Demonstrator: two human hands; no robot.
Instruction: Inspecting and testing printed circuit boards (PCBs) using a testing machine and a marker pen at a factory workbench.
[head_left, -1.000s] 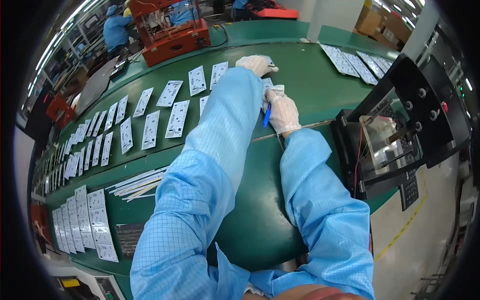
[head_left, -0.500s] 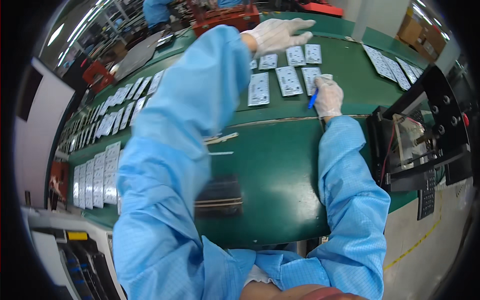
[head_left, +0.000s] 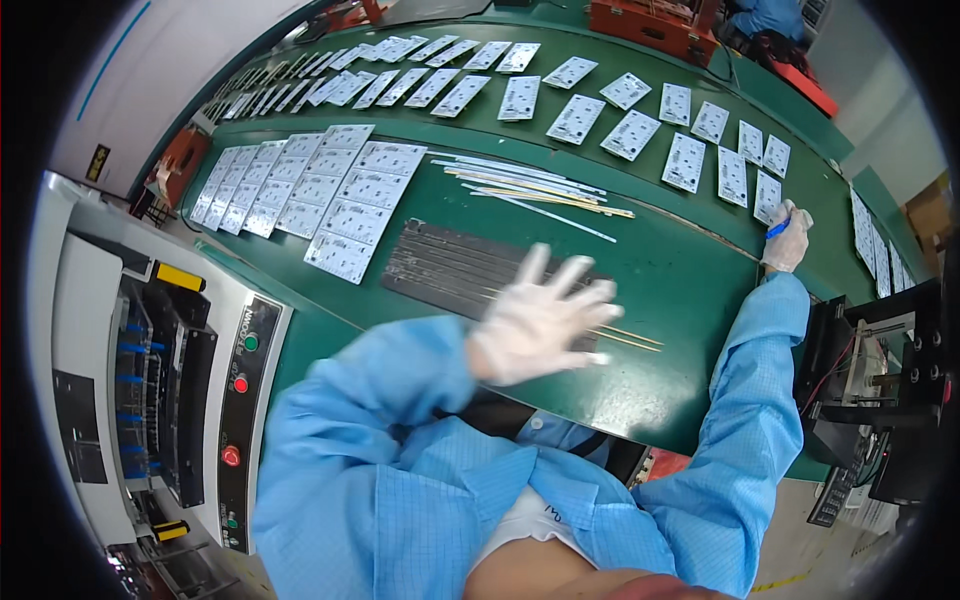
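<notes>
My left hand (head_left: 535,325), in a white glove, is spread wide with nothing in it. It hovers above a dark grooved board (head_left: 430,268) near the table's front edge, hiding part of that board. Two thin sticks (head_left: 632,337) poke out beyond the fingers. Far to the right, my gloved right hand (head_left: 788,246) grips a blue pen (head_left: 777,229). Its fingers are beside a small white circuit board (head_left: 767,196), the nearest of that group. Several similar white boards (head_left: 684,163) lie spaced in rows along the back of the green table.
Larger white board panels (head_left: 365,214) overlap at the left. Narrow white and tan strips (head_left: 540,190) lie mid-table. A machine with push buttons (head_left: 240,384) stands at the left, a black fixture (head_left: 850,380) at the right. Red boxes (head_left: 650,32) sit at the back.
My left hand has come back from above the far boards to the front of the table. The view has swung left. My right hand still holds the pen beside a board.
</notes>
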